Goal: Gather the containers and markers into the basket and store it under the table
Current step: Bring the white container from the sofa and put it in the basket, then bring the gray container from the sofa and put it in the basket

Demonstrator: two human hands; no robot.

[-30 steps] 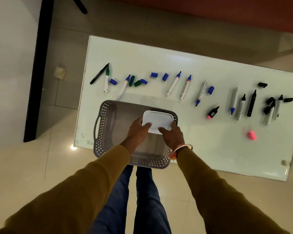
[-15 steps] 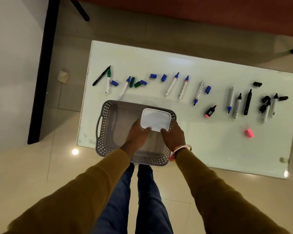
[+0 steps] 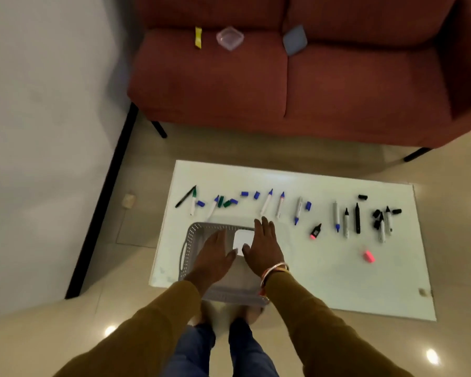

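Note:
A grey perforated basket (image 3: pixel 191 238) stands at the near left edge of the white table (image 3: pixel 324 278). Inside it, at the far right corner, lies a white lidded container (image 3: pixel 242 238). My left hand (image 3: pixel 215 255) and my right hand (image 3: pixel 263 247) hover flat over the basket on either side of the container, fingers straight, holding nothing. Several markers and loose caps lie in a row across the table, among them a blue-tipped marker (image 3: pixel 266 204), a black marker (image 3: pixel 357 218) and a pink cap (image 3: pixel 368 256). A clear container (image 3: pixel 229 38) sits on the sofa.
A red sofa (image 3: pixel 337 85) stands behind the table, with a yellow item (image 3: pixel 198 36) and a blue-grey container (image 3: pixel 295 40) on its seat. A wall with black skirting runs along the left. My legs are at the table's near edge.
Both hands have let go of the white container, which now rests in the basket, and opened flat above it. The camera has tilted up, bringing the sofa into view.

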